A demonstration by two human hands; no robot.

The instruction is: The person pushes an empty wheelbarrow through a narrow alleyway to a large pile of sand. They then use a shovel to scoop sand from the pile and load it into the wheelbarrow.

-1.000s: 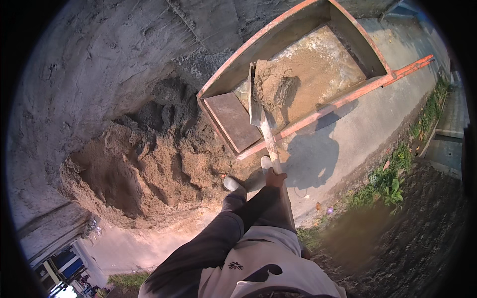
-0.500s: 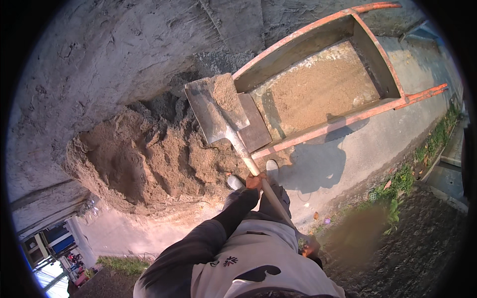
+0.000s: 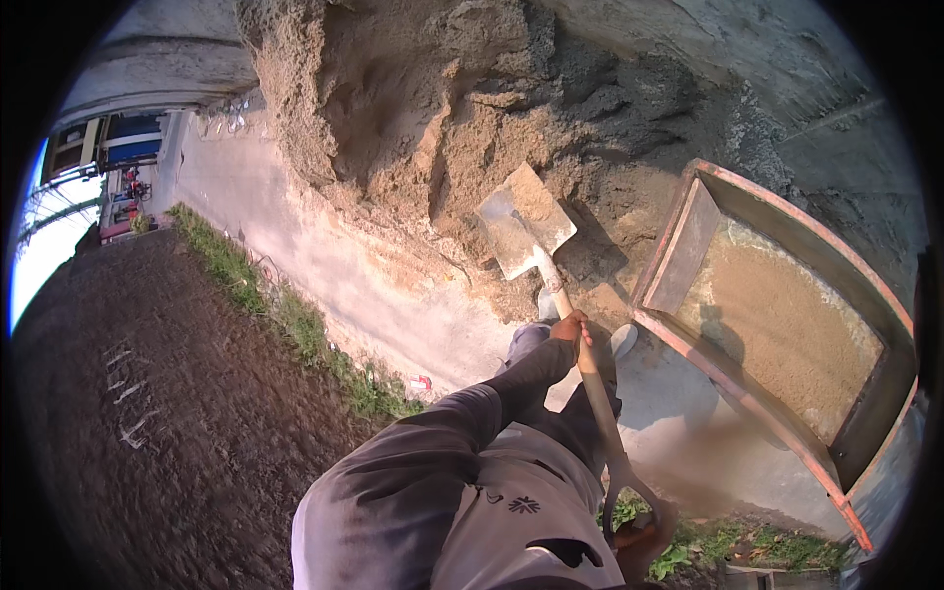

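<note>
My left hand [image 3: 570, 329] is wrapped round the wooden shaft of a shovel, partway up it. My right hand [image 3: 644, 531], low in the picture, grips the grey D-handle of the same shovel [image 3: 600, 393]. The square metal blade [image 3: 521, 226], dusted with sand, is over the near edge of a large pile of brown and grey sand [image 3: 413, 128]. To the right stands a wheelbarrow with orange-red rims [image 3: 747, 398], sand spread over its floor [image 3: 782, 334] and a flat brown board [image 3: 683, 246] at its left end. My feet show beside it.
A rough grey concrete wall [image 3: 826, 88] runs behind the pile. A pale concrete path [image 3: 393, 324] borders a grassy strip [image 3: 256, 275] and dark soil [image 3: 147, 393] on the left. Red objects and a blue-fronted structure [image 3: 133, 147] stand far off at the upper left.
The shovel's blade has swung left from above the wheelbarrow, where it held a heap of sand, to over the pile. The view has turned, so the wheelbarrow now sits at right.
</note>
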